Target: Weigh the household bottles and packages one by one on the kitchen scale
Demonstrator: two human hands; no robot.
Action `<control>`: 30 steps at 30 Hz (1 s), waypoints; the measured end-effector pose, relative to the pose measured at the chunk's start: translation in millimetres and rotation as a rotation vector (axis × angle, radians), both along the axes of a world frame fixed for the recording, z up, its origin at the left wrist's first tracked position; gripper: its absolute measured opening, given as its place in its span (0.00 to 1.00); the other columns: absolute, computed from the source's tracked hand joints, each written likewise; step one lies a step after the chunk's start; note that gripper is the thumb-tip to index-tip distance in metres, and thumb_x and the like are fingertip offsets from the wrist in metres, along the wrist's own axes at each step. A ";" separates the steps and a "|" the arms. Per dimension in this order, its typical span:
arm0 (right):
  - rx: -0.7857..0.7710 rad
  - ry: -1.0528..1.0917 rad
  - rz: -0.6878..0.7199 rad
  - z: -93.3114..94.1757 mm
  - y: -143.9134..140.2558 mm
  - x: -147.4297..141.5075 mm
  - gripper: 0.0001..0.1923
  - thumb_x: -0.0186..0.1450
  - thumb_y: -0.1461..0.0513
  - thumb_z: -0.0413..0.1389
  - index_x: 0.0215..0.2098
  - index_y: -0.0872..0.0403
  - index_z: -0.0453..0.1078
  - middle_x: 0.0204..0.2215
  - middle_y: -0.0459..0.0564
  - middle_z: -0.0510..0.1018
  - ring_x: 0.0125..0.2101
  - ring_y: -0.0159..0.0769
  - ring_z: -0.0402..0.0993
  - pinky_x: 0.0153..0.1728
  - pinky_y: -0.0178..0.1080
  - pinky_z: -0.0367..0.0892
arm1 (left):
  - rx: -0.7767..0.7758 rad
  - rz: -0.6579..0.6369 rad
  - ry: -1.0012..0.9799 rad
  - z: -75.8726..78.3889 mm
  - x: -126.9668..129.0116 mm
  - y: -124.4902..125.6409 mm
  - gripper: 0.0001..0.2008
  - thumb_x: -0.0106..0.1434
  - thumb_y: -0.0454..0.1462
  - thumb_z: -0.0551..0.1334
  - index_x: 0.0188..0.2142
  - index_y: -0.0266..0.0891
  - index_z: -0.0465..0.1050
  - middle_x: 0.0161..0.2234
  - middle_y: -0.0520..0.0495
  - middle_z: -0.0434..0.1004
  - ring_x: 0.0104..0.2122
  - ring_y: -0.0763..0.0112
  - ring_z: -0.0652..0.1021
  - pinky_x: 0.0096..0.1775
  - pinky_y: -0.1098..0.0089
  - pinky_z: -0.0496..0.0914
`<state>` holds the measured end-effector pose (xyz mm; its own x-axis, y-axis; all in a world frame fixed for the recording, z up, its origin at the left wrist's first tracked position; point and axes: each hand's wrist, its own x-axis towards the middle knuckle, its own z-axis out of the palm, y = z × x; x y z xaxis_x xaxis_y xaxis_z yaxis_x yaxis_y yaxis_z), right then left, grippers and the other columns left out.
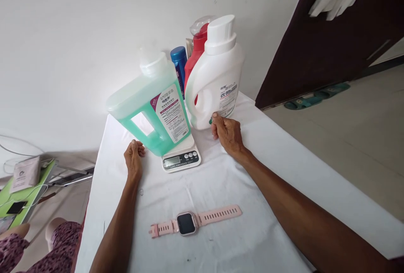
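Both hands rest on the white table [284, 167], one on each side of a small kitchen scale [182, 158]. The left hand [134, 159] lies loosely curled just beside the lower corner of the green jug [151, 104], holding nothing; whether its fingertips touch the jug cannot be told. The right hand [227, 134] is also curled and holds nothing, its thumb and knuckles up against the base of the white jug [217, 83].

The green jug stands on the scale and looks tilted, its long axis leaning so the capped neck points up and away while its wide shoulder reaches out to the left. It is see-through plastic filled with green liquid, with a handle hole through the body and a white and purple label facing the camera. The white jug stands upright just right of it, handle to the left, with a tall white cap.

Behind these two jugs stand one red bottle [196, 52] and one blue bottle [179, 64], four containers in all. One pink watch [195, 221] lies flat near the table's front edge, its strap running left to right.
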<state>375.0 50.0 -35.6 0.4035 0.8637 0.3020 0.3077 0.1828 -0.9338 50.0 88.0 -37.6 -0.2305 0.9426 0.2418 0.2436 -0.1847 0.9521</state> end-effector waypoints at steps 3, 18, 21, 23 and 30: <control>-0.002 -0.023 -0.004 -0.2 -0.5 -0.2 0.37 0.75 0.38 0.44 0.16 0.49 0.61 0.12 0.45 0.67 0.16 0.34 0.67 0.29 0.39 0.66 | 0.006 -0.014 0.050 4.8 2.1 -2.9 0.30 0.67 0.63 0.61 0.26 0.41 0.70 0.23 0.50 0.70 0.23 0.71 0.69 0.29 0.69 0.67; 0.001 -0.031 -0.005 -0.7 -1.0 -1.0 0.36 0.77 0.42 0.44 0.16 0.49 0.62 0.12 0.46 0.68 0.17 0.34 0.67 0.29 0.39 0.65 | -0.051 -0.047 0.188 12.7 4.3 -6.8 0.20 0.67 0.51 0.64 0.26 0.41 0.68 0.23 0.51 0.68 0.25 0.72 0.68 0.30 0.70 0.67; -0.008 -0.037 -0.004 -0.1 -1.6 -1.2 0.36 0.77 0.43 0.43 0.15 0.49 0.62 0.12 0.46 0.67 0.17 0.34 0.67 0.29 0.39 0.65 | -0.053 -0.046 0.196 13.3 4.5 -6.4 0.19 0.67 0.50 0.64 0.26 0.41 0.69 0.23 0.52 0.68 0.25 0.71 0.68 0.30 0.70 0.67; -0.006 -0.042 -0.007 0.4 -1.9 -1.4 0.36 0.77 0.43 0.43 0.15 0.49 0.62 0.12 0.46 0.67 0.17 0.34 0.67 0.30 0.39 0.65 | -0.051 -0.048 0.196 12.9 4.5 -6.0 0.19 0.67 0.50 0.65 0.26 0.41 0.69 0.23 0.52 0.68 0.24 0.71 0.68 0.30 0.70 0.67; -0.007 -0.035 -0.012 -0.9 -0.4 -0.8 0.37 0.76 0.39 0.43 0.15 0.48 0.63 0.12 0.46 0.68 0.17 0.35 0.67 0.30 0.40 0.65 | -0.013 -0.019 0.086 12.2 5.0 -6.5 0.27 0.70 0.60 0.59 0.29 0.41 0.71 0.28 0.48 0.72 0.27 0.69 0.72 0.32 0.69 0.69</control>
<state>374.2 49.6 -36.4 0.4029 0.8611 0.3100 0.3422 0.1724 -0.9237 55.0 81.5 -25.4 -0.1912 0.9499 0.2474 0.3211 -0.1776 0.9302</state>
